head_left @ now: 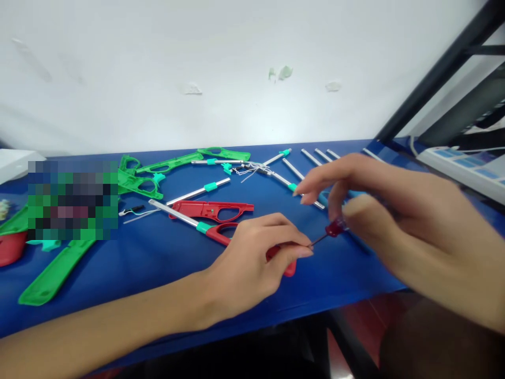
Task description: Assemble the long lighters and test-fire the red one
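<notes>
My left hand (258, 252) rests on the blue table (158, 263), fingers closed over the red plastic handle shell (221, 232) that has a metal tube and teal collar. Its fingertips pinch near the tip of a small screwdriver. My right hand (379, 210) grips the red-handled screwdriver (335, 228) between thumb and fingers, its thin shaft pointing left at the red shell. A second red handle shell half (213, 210) lies just behind the left hand.
Green handle shells (165, 167) lie at the back left, with another green piece (51, 276) at the near left. Several metal tubes with teal collars (300, 176) spread across the back. A dark metal frame (434, 79) and white power strip (465, 166) stand at right.
</notes>
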Tool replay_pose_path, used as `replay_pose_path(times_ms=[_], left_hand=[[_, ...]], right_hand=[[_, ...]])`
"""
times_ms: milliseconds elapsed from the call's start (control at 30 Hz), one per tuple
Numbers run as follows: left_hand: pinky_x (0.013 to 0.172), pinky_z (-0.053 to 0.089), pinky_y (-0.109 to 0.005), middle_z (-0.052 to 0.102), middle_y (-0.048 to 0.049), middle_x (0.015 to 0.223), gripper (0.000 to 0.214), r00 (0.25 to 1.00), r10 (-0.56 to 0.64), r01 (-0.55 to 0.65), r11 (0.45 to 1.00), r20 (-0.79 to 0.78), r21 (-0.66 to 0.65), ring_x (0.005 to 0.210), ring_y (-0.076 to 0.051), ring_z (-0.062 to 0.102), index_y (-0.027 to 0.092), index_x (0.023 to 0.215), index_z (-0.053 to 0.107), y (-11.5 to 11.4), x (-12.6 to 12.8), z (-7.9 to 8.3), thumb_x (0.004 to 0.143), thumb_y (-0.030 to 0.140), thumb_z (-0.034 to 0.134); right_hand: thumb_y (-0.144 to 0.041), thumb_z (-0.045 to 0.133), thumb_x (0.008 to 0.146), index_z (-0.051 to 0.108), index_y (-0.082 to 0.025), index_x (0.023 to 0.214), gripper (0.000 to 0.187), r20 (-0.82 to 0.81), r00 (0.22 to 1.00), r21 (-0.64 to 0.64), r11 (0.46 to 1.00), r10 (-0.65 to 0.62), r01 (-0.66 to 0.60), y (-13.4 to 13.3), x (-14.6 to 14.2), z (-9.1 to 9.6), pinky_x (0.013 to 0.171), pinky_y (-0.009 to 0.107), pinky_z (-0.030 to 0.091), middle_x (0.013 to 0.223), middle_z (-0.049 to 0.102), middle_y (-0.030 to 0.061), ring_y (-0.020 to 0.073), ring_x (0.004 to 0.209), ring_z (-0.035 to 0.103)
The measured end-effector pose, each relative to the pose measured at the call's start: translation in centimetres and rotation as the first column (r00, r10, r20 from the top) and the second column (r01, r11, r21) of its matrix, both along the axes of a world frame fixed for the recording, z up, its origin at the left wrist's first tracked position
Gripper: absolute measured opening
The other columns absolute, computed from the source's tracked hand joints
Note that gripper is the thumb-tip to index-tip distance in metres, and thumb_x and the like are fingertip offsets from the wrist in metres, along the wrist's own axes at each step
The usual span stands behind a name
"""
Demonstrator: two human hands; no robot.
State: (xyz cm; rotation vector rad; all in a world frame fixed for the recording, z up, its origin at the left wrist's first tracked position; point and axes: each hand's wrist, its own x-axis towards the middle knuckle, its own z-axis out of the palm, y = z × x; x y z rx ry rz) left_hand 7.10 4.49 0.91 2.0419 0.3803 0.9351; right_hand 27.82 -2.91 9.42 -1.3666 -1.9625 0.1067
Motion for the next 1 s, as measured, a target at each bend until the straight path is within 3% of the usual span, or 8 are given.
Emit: replay_pose_path(times_ms=[67,133,233,367,567,700,833,1000], left_hand=[[0.086,0.065,-0.024,0.084,-0.0062,0.101,0.016,1.0,0.009,-0.009,1.0,-0.004,-0.019,0.087,-0.015,0.081,0.014,0.103,0.088,-0.2,-0.1,0.0,0.11,0.013,0.075],[0.083,0.065,-0.023,0.084,-0.0063,0.101,0.016,1.0,0.015,-0.015,0.999,-0.006,-0.04,0.084,-0.014,0.081,0.014,0.103,0.087,-0.3,-0.1,0.1,0.11,0.012,0.073],[0.081,0.065,-0.024,0.085,-0.0066,0.101,0.017,0.999,0.03,-0.031,0.998,-0.011,-0.061,0.082,-0.015,0.081,0.014,0.103,0.087,-0.5,0.0,0.2,0.11,0.012,0.072],[0.077,0.064,-0.025,0.086,-0.0073,0.098,0.017,0.998,0.06,-0.061,0.996,-0.014,-0.064,0.081,-0.016,0.08,0.015,0.101,0.087,-0.8,0.2,0.5,0.109,0.015,0.073],[0.081,0.062,-0.023,0.085,-0.0017,0.09,0.016,0.998,0.065,-0.065,0.996,-0.014,-0.055,0.08,-0.013,0.079,0.018,0.091,0.086,-1.1,0.1,0.6,0.105,0.014,0.079],[0.077,0.061,-0.023,0.083,0.0,0.087,0.018,0.997,0.069,-0.07,0.996,-0.026,-0.049,0.076,-0.013,0.077,0.019,0.089,0.085,-1.1,0.1,0.5,0.104,0.011,0.08],[0.079,0.061,-0.022,0.082,0.0001,0.09,0.017,0.998,0.053,-0.054,0.998,-0.026,-0.04,0.08,-0.013,0.078,0.019,0.093,0.086,-0.9,0.1,0.3,0.107,0.011,0.078],[0.085,0.065,-0.025,0.086,-0.0047,0.098,0.018,0.999,0.043,-0.044,0.999,-0.022,-0.017,0.087,-0.016,0.081,0.017,0.1,0.087,-1.0,0.1,0.1,0.11,0.012,0.073]], right_hand=[[-0.055,0.063,0.119,0.084,-0.049,0.131,0.025,-0.052,0.999,-0.04,0.999,-0.018,0.015,-0.8,0.9,0.3,0.06,0.03,0.058,0.097,0.084,-0.0045,0.0165,0.072,0.074],[-0.051,0.065,0.119,0.086,-0.055,0.127,0.023,-0.049,0.999,-0.062,0.998,-0.001,-0.002,-1.3,1.7,0.6,0.07,0.03,0.065,0.106,0.089,-0.0072,0.0179,0.085,0.082],[-0.052,0.073,0.115,0.092,-0.049,0.108,0.021,-0.079,0.997,-0.043,0.999,-0.007,0.004,-1.1,1.6,0.6,0.082,0.034,0.071,0.102,0.091,-0.0081,0.0202,0.086,0.085],[-0.046,0.092,0.101,0.092,-0.038,0.091,0.012,-0.199,0.968,0.045,0.986,-0.151,0.163,0.1,-0.2,0.3,0.062,0.038,0.064,0.083,0.087,-0.0033,0.0225,0.068,0.079],[-0.052,0.094,0.092,0.068,-0.036,0.069,0.038,-0.207,0.964,0.08,0.979,-0.166,0.186,0.9,-2.7,0.5,0.051,0.047,0.055,0.06,0.07,-0.001,0.0239,0.051,0.06],[-0.043,0.085,0.098,0.083,-0.041,0.087,0.012,-0.213,0.975,-0.041,0.997,-0.067,0.06,0.3,-2.4,1.0,0.05,0.044,0.059,0.062,0.072,-0.0039,0.0233,0.047,0.062],[-0.039,0.068,0.113,0.092,-0.044,0.11,0.025,-0.207,0.976,-0.072,0.994,0.068,-0.085,-0.2,-0.5,0.9,0.05,0.036,0.058,0.066,0.078,-0.0072,0.0192,0.052,0.073],[-0.053,0.087,0.104,0.092,-0.039,0.096,0.017,-0.182,0.978,0.041,0.993,-0.102,0.111,-0.4,0.2,0.1,0.055,0.036,0.06,0.075,0.082,-0.0024,0.0197,0.061,0.074]])
